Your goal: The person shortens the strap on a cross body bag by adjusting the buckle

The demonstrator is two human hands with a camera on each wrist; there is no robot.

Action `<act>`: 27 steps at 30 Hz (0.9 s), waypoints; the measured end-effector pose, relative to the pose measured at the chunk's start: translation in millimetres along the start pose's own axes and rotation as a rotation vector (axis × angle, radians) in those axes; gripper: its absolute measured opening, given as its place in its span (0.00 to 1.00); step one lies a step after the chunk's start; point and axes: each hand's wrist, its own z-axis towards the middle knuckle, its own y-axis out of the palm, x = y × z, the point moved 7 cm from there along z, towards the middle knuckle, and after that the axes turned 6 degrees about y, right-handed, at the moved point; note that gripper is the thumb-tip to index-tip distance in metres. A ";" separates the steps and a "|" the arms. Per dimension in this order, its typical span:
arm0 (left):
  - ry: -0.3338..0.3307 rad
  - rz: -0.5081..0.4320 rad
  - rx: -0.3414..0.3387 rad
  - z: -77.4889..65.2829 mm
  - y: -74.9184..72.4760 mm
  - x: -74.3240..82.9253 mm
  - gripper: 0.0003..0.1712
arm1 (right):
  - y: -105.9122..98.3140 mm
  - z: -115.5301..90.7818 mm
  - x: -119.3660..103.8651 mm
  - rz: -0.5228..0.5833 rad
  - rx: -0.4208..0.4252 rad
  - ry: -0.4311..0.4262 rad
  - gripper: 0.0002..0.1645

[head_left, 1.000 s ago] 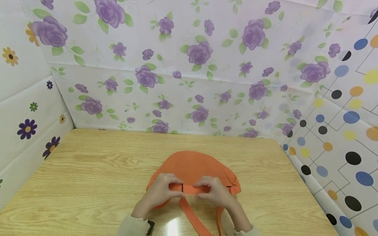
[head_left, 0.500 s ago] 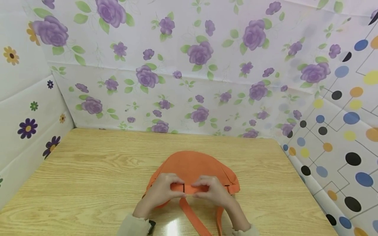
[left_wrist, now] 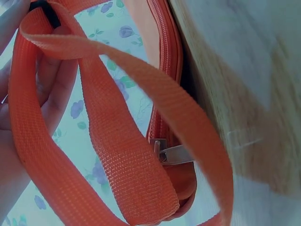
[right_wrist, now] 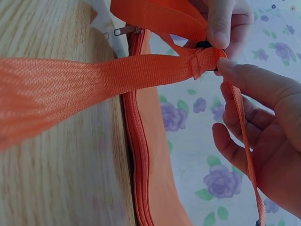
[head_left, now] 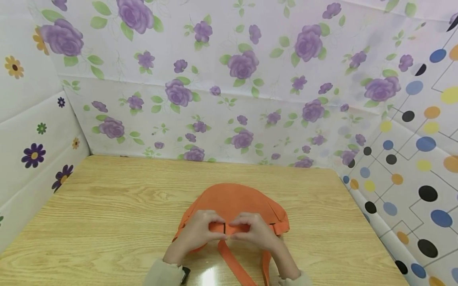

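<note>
An orange waist bag (head_left: 232, 202) lies on the table, its zipper (right_wrist: 138, 165) along one side. In front of it, my left hand (head_left: 198, 230) pinches the bag's orange webbing strap (head_left: 234, 260) at a small black slider buckle (head_left: 224, 228). My right hand (head_left: 255, 230) pinches the strap just right of that buckle, thumb and index fingertip close to the left hand's. The right wrist view shows the strap looped through the buckle (right_wrist: 204, 45), with a thin run hanging past my right hand (right_wrist: 277, 122). In the left wrist view strap loops partly cover my left fingers (left_wrist: 56, 84).
Wood-grain table (head_left: 107, 206) surrounds the bag. A floral sheet (head_left: 214, 79) hangs at the back, with patterned sheets at both sides. A metal zipper pull (left_wrist: 176, 154) hangs at the bag's end. A dark object (head_left: 185, 274) shows by the left sleeve.
My right hand has shifted slightly left and my left hand slightly right, so their fingertips are closer. The buckle has moved a little right. The bag has barely moved.
</note>
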 end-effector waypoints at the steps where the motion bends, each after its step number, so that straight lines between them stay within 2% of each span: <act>1: -0.001 -0.001 -0.001 0.1 0.2 0.1 0.18 | 0.6 0.2 2.4 0.005 -0.001 0.009 0.15; 9: -0.008 0.007 0.003 0.8 1.0 0.9 0.17 | 4.2 2.1 4.4 0.049 -0.008 0.034 0.15; 20: 0.008 -0.005 0.008 1.2 0.6 1.8 0.16 | 5.2 2.7 7.4 0.026 -0.006 0.067 0.15; 24: 0.036 -0.008 0.015 0.9 -0.2 2.3 0.17 | 3.3 0.8 8.2 -0.005 -0.006 0.058 0.16; 27: 0.062 -0.010 0.030 0.7 -1.3 3.6 0.17 | 0.2 -1.3 11.4 -0.020 -0.012 0.086 0.16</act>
